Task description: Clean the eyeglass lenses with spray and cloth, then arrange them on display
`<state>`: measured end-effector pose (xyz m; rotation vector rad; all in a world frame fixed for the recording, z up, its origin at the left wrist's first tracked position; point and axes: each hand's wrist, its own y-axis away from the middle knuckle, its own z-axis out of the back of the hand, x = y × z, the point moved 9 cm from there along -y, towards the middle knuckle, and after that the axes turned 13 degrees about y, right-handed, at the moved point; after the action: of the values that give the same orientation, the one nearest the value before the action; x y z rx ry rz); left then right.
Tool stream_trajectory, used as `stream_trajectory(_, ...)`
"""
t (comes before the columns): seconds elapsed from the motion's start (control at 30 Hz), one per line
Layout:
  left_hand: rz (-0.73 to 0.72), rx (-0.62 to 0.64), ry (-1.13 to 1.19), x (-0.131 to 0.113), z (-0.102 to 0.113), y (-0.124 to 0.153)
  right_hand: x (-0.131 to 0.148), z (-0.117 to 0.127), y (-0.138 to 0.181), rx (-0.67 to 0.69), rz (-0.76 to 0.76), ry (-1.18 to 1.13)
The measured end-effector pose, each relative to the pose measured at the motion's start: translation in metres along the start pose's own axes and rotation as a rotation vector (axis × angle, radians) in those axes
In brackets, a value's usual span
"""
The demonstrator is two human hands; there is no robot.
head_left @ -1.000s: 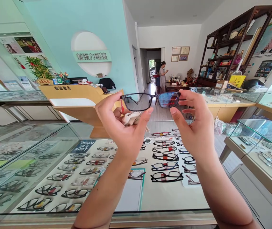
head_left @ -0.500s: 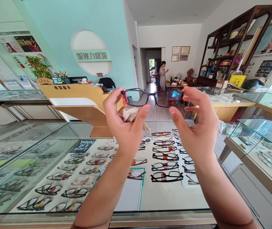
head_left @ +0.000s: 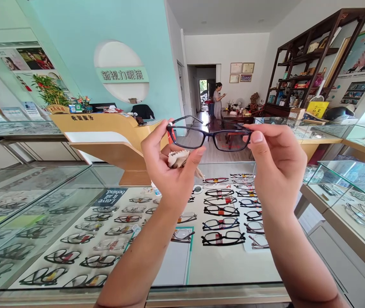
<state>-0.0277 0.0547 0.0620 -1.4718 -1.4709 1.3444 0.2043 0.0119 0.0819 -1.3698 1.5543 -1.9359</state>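
A dark-framed pair of eyeglasses (head_left: pixel 209 134) is held up over the glass display case, lenses facing me, with red print on the right lens. My left hand (head_left: pixel 171 164) grips its left end by the hinge, and a crumpled cream cloth (head_left: pixel 178 158) is tucked in the same hand. At the other end, my right hand (head_left: pixel 277 158) pinches the frame's corner between thumb and forefinger. The temples stretch away behind the lenses. Below the hands, rows of eyeglasses (head_left: pixel 223 237) lie inside the display case (head_left: pixel 227 269).
A wooden counter (head_left: pixel 105 132) stands ahead on the left. Another glass case (head_left: pixel 342 201) is at the right. Farther back, a person (head_left: pixel 217 100) stands beside a dark table (head_left: pixel 236 114). A dark shelf unit (head_left: pixel 317 55) lines the right wall.
The eyeglasses have shifted slightly right and down and tilted, showing more of the temples. My right hand has closed its thumb and forefinger on the frame's right corner.
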Motion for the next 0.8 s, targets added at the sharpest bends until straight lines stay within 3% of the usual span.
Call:
stream_trajectory(0.47,0.025,0.047,-0.005,-0.002,-0.007,0.001,-0.006,-0.003,-0.004,0.052,-0.047,-0.126)
stream_trajectory(0.8,0.282,0.061,0.163,0.011,-0.011,0.010,-0.013,0.000,-0.006,0.013,-0.068,-0.079)
